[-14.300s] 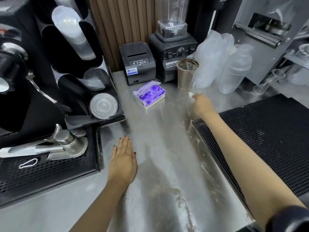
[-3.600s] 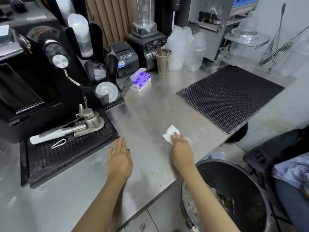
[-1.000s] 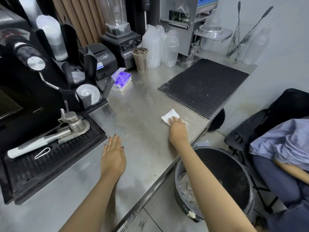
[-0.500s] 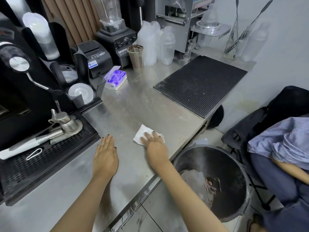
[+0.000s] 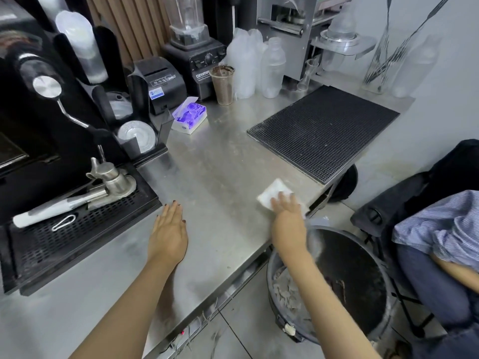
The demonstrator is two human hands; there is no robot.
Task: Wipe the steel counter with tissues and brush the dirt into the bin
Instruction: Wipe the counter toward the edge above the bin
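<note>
Both hands lie flat, fingers straight: your left hand [image 5: 168, 234] on the steel counter [image 5: 220, 161], your right hand [image 5: 287, 216] pressing the tissue [image 5: 272, 192] at its front edge, above the bin [image 5: 360, 257]. Bare steel lies between them; the blender [image 5: 197, 55] reads "ORIMA".

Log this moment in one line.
right hand: presses tissue at counter edge | left hand: flat on counter | bin: below that edge

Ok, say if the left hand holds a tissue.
No, the left hand lies flat on the counter; the right hand presses the tissue.
</note>
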